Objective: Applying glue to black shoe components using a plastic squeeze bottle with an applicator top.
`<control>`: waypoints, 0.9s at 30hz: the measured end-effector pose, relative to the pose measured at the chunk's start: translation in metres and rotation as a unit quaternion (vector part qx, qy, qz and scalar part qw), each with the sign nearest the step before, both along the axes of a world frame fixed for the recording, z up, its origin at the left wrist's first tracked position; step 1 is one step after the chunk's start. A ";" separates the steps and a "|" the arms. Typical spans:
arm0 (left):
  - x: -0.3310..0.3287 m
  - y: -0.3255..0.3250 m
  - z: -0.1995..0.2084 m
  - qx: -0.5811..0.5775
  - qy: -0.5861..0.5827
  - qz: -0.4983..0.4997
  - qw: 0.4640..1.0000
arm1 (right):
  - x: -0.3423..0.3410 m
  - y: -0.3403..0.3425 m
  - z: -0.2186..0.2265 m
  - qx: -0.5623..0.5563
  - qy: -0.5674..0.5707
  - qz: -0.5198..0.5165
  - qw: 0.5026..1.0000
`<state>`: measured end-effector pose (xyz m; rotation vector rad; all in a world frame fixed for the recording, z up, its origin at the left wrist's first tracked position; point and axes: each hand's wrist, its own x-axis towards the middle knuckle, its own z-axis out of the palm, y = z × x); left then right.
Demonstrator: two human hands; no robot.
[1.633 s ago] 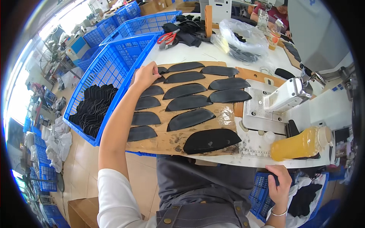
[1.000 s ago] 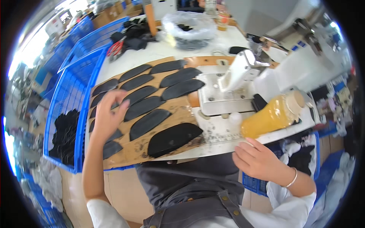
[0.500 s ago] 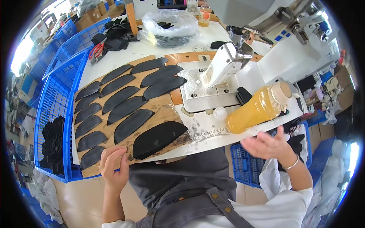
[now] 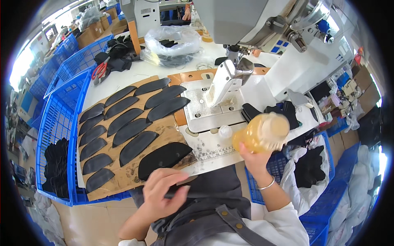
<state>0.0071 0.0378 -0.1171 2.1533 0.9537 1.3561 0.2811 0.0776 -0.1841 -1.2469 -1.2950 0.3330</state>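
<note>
My right hand (image 4: 257, 162) is wrapped round the lower side of a bottle (image 4: 262, 133) of yellow-orange liquid, which is tilted and blurred. A ruffled cover sits round its top. Just below the cardboard's near edge, my left hand (image 4: 164, 190) is open, fingers bent and thumb apart, with nothing visible in it. Nearest to it is a large black curved piece (image 4: 166, 159). Several smaller dark curved pieces (image 4: 135, 146) lie in rows on the stained brown cardboard (image 4: 123, 180). Beside the bottle stands a small white translucent cap-like thing (image 4: 224, 132).
A sewing machine's white post (image 4: 225, 82) rises from its plate at centre right. Red-handled scissors (image 4: 100, 70) and a clear plastic bag (image 4: 172, 43) lie at the back. Blue baskets (image 4: 74, 176) with black pieces flank the table. A black cloth-like bundle (image 4: 285, 115) lies behind the bottle.
My right hand, open beside the bottle before, now grips it, and the bottle's tilt has changed. My left hand has moved right from the cardboard's lower edge, its fingers now spread. The view has shifted.
</note>
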 end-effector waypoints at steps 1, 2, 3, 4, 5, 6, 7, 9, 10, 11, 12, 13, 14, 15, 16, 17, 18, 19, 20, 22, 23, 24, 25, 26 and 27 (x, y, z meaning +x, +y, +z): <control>0.012 0.002 0.006 -0.032 0.000 -0.032 0.999 | -0.001 -0.002 -0.004 0.000 -0.002 0.001 1.000; 0.021 0.005 0.009 -0.043 0.005 -0.057 0.997 | -0.007 -0.003 -0.009 0.027 -0.076 0.022 0.996; 0.034 0.005 0.012 -0.074 -0.002 -0.079 0.994 | -0.010 -0.008 -0.012 0.053 -0.154 0.039 0.986; 0.048 0.009 0.017 -0.101 0.019 -0.102 0.989 | -0.008 -0.013 -0.019 0.004 -0.077 0.107 0.991; 0.062 0.010 0.017 -0.090 -0.014 -0.099 0.991 | -0.015 -0.016 -0.020 0.001 -0.073 0.119 0.990; 0.077 0.011 0.014 -0.075 -0.049 -0.099 0.991 | -0.021 -0.020 -0.018 -0.021 -0.014 0.128 0.991; 0.087 0.011 0.009 -0.077 -0.049 -0.092 0.992 | -0.025 -0.022 -0.016 -0.043 0.043 0.134 0.989; 0.101 0.016 0.002 -0.133 -0.146 -0.099 0.975 | -0.026 -0.017 -0.010 -0.002 -0.017 0.112 0.994; 0.104 0.015 0.000 -0.138 -0.165 -0.092 0.972 | -0.026 -0.015 -0.005 0.039 -0.079 0.085 0.992; 0.105 0.015 -0.004 -0.138 -0.165 -0.080 0.973 | -0.029 -0.015 -0.001 0.080 -0.138 0.062 0.985; 0.106 0.016 -0.010 -0.138 -0.194 -0.071 0.969 | -0.034 -0.020 0.009 0.101 -0.154 0.048 0.982; 0.105 0.016 -0.013 -0.138 -0.223 -0.060 0.963 | -0.038 -0.027 0.005 0.100 -0.151 0.062 0.982; 0.105 0.014 -0.013 -0.136 -0.226 -0.046 0.964 | -0.042 -0.037 0.000 0.176 -0.206 -0.028 0.962; 0.106 0.013 -0.011 -0.172 -0.260 -0.051 0.949 | -0.044 -0.048 -0.006 0.252 -0.256 -0.117 0.926; 0.109 0.012 -0.010 -0.206 -0.296 -0.058 0.931 | -0.044 -0.063 -0.017 0.255 -0.255 -0.103 0.927; 0.113 0.011 -0.011 -0.206 -0.299 -0.042 0.931 | -0.041 -0.084 -0.037 0.170 -0.207 0.007 0.964; 0.117 0.008 -0.006 -0.244 -0.363 -0.082 0.895 | -0.037 -0.104 -0.048 0.081 -0.164 0.112 0.977; 0.123 0.005 -0.005 -0.281 -0.421 -0.118 0.855 | -0.035 -0.112 -0.055 -0.014 -0.114 0.216 0.970; 0.133 0.001 -0.002 -0.282 -0.478 -0.146 0.819 | -0.036 -0.107 -0.042 -0.020 -0.119 0.224 0.967; 0.137 -0.008 -0.007 -0.258 -0.459 -0.159 0.835 | -0.045 -0.094 -0.023 0.017 0.056 0.308 0.950; 0.140 -0.013 -0.006 -0.269 -0.477 -0.196 0.814 | -0.049 -0.087 -0.014 0.031 0.144 0.339 0.929; 0.146 -0.012 -0.008 -0.269 -0.482 -0.188 0.812 | -0.051 -0.079 -0.005 0.045 0.228 0.361 0.903; 0.154 -0.011 -0.011 -0.255 -0.508 -0.203 0.797 | -0.053 -0.070 0.003 0.059 0.311 0.377 0.870; 0.154 -0.012 -0.009 -0.236 -0.530 -0.211 0.787 | -0.056 -0.062 0.014 0.072 0.397 0.395 0.826; 0.145 -0.011 -0.009 -0.232 -0.533 -0.195 0.790 | -0.062 -0.054 0.023 0.079 0.481 0.409 0.772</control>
